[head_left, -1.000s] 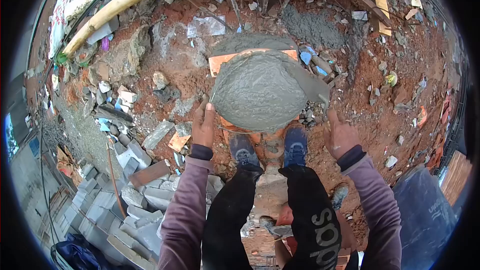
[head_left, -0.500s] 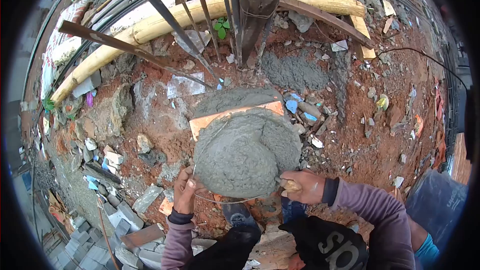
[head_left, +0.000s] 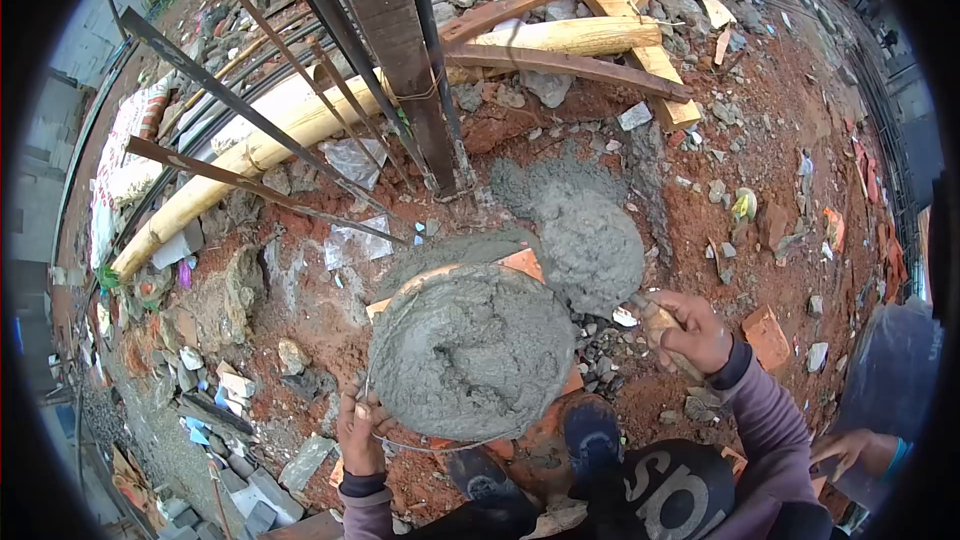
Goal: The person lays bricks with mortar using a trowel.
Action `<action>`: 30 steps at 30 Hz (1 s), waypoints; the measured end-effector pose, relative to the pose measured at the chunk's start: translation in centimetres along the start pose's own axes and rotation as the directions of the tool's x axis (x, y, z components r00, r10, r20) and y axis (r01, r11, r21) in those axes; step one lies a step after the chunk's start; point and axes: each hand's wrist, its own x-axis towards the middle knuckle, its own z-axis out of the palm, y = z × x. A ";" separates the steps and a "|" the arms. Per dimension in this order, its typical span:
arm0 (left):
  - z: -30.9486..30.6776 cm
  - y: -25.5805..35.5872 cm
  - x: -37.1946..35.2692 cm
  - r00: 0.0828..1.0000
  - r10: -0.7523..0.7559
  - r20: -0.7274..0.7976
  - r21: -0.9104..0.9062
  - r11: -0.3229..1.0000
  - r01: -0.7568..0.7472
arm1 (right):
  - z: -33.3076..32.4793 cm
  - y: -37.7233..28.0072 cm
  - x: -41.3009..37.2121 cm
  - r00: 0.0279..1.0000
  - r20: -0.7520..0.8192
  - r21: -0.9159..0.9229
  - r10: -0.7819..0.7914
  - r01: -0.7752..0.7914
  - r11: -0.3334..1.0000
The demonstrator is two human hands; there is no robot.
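Observation:
My left hand [head_left: 362, 430] grips the thin rim of a round pan [head_left: 440, 447] heaped with wet grey mortar [head_left: 470, 350]. My right hand [head_left: 692, 332] is closed round the wooden handle [head_left: 660, 325] of a trowel. A thick lump of mortar [head_left: 592, 248] covers the trowel's blade, hiding it. That lump is to the right of the pan, just short of the mortar bed [head_left: 570, 175] on the ground. Orange bricks [head_left: 522, 262] with mortar on top show behind the pan, partly hidden by it.
Behind the bricks stand a dark post [head_left: 400, 50] and several steel bars [head_left: 250, 110]. A bamboo pole [head_left: 240, 160] and timber pieces [head_left: 590, 75] lie across the back. Another person's hand [head_left: 850, 450] is at the lower right. A loose brick [head_left: 767, 338] lies on the rubble.
My right hand has moved right and forward, carrying a trowel load of mortar out of the pan. A hollow shows in the pan's mortar. My left hand still holds the rim.

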 end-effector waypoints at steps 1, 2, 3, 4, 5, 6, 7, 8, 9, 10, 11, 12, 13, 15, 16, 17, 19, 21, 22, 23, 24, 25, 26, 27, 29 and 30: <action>0.2 0.3 0.0 1.000 0.001 -0.006 0.021 1.000 0.000 | -0.9 0.3 1.5 0.996 -0.084 0.002 -0.040 0.040 0.999; 0.4 0.5 0.0 1.000 0.000 -0.013 0.041 0.999 0.000 | -2.3 1.6 4.1 0.962 -0.201 -0.279 -0.182 0.122 0.953; 0.3 0.6 0.2 1.000 0.001 -0.009 0.046 0.999 -0.001 | -3.5 3.4 7.4 0.899 -0.272 -0.541 -0.343 0.152 0.827; 0.1 0.6 0.5 1.000 -0.003 -0.005 0.051 0.999 0.003 | -3.8 4.9 11.0 0.821 -0.395 -0.755 -0.411 -0.036 0.655; 0.1 0.4 0.6 1.000 -0.009 0.001 0.055 0.998 0.009 | -4.0 6.0 13.9 0.720 -0.474 -0.862 -0.507 -0.262 0.434; 0.0 0.5 0.4 1.000 -0.001 0.011 0.109 0.994 0.000 | -4.8 6.9 15.7 0.717 -0.540 -0.815 -0.441 -0.316 0.485; 0.0 0.9 0.6 1.000 0.014 0.019 0.165 0.986 -0.017 | -5.6 7.4 17.6 0.708 -0.598 -0.764 -0.375 -0.362 0.534; 0.1 1.2 0.8 0.999 0.030 0.024 0.213 0.976 -0.035 | -6.4 7.5 18.7 0.698 -0.645 -0.713 -0.310 -0.404 0.573; 0.0 1.6 0.4 1.000 0.013 0.017 0.236 0.972 -0.017 | -6.3 8.5 18.0 0.670 -0.646 -0.703 -0.367 -0.335 0.627; 0.0 2.1 0.3 1.000 0.002 0.015 0.253 0.968 -0.006 | -6.3 9.6 16.9 0.629 -0.650 -0.693 -0.427 -0.259 0.673; 0.3 2.5 0.4 1.000 -0.003 0.012 0.262 0.965 0.000 | -6.9 10.2 16.0 0.579 -0.651 -0.688 -0.491 -0.176 0.704; 0.9 2.7 0.2 1.000 -0.002 -0.020 0.254 0.967 0.007 | -7.1 10.5 15.9 0.700 -0.587 -0.475 -0.408 0.110 0.873; 1.0 2.5 0.2 1.000 -0.009 -0.026 0.227 0.974 0.015 | -7.5 10.8 15.7 0.790 -0.578 -0.268 -0.202 0.050 0.962; 0.8 2.3 0.2 0.999 -0.021 -0.036 0.174 0.984 0.027 | -8.2 10.4 14.8 0.888 -0.415 0.154 0.199 -0.146 0.977; 0.7 2.1 0.2 0.999 -0.036 -0.036 0.152 0.988 0.041 | -8.5 12.0 16.2 0.897 -0.438 0.025 0.062 -0.057 0.998; 0.4 1.9 0.3 0.998 -0.050 -0.037 0.132 0.990 0.054 | -8.6 12.2 17.3 0.889 -0.445 0.056 0.105 -0.090 0.994; -0.3 1.5 0.3 0.997 -0.074 -0.024 0.094 0.993 0.076 | -7.5 11.1 20.2 0.871 -0.453 0.121 0.192 -0.153 0.981; -1.0 1.0 0.5 0.996 -0.090 0.007 0.051 0.995 0.090 | -4.7 10.8 22.8 0.868 -0.488 -0.035 0.091 -0.124 0.992; -1.0 0.8 0.5 0.996 -0.090 -0.006 0.039 0.995 0.091 | -3.7 10.7 23.7 0.893 -0.450 -0.157 0.017 -0.098 0.983; -0.9 0.6 0.6 0.996 -0.089 -0.020 0.025 0.996 0.089 | -2.9 10.6 24.6 0.915 -0.401 -0.278 -0.056 -0.063 0.958; -0.8 0.5 0.6 0.996 -0.086 -0.034 0.009 0.996 0.086 | -1.7 10.0 25.3 0.930 -0.367 -0.292 -0.033 -0.081 0.953; -0.8 0.5 0.6 0.995 -0.089 -0.041 0.008 0.996 0.090 | -0.5 9.5 25.9 0.943 -0.334 -0.305 -0.008 -0.100 0.947; -0.8 0.5 0.6 0.995 -0.092 -0.047 0.007 0.996 0.092 | 0.7 8.9 26.6 0.957 -0.289 -0.340 -0.010 -0.092 0.936; -0.6 0.5 0.6 0.994 -0.093 -0.052 0.006 0.996 0.093 | 1.8 8.1 27.4 0.970 -0.243 -0.374 -0.014 -0.081 0.924; -0.4 0.8 0.5 0.995 -0.089 -0.040 0.010 0.996 0.089 | 1.8 7.1 27.6 0.984 -0.179 -0.474 -0.005 -0.082 0.877; -0.3 1.1 0.5 0.996 -0.086 -0.031 0.014 0.996 0.087 | 1.4 5.9 27.0 0.987 -0.160 -0.543 0.005 -0.092 0.835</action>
